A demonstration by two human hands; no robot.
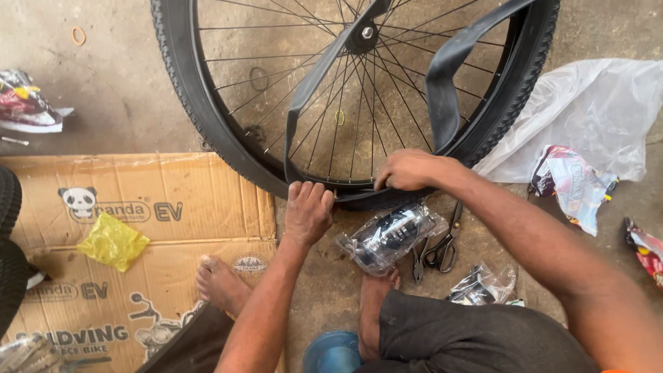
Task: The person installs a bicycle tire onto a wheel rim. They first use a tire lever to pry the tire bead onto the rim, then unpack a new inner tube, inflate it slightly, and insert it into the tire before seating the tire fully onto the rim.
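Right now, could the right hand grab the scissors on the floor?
Probably yes. The scissors lie uncovered on the concrete just below the right hand, which presses on the tyre. Only the plastic-wrapped black part lies beside them, not over them. The hand would have to let go of the tyre first.

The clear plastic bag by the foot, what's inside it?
Inside the clear plastic bag lies a black, shiny cylinder-shaped part. Crinkles and glare hide its details. Scissors lie beside it.

A: State which items the frame edge cuts off.
B: The wheel (359, 97) loses its upper part at the top edge. The cardboard sheet (138, 262) runs off the bottom.
A: Hidden parts?
B: The right hand (409, 170) conceals its fingertips against the tyre (207, 117).
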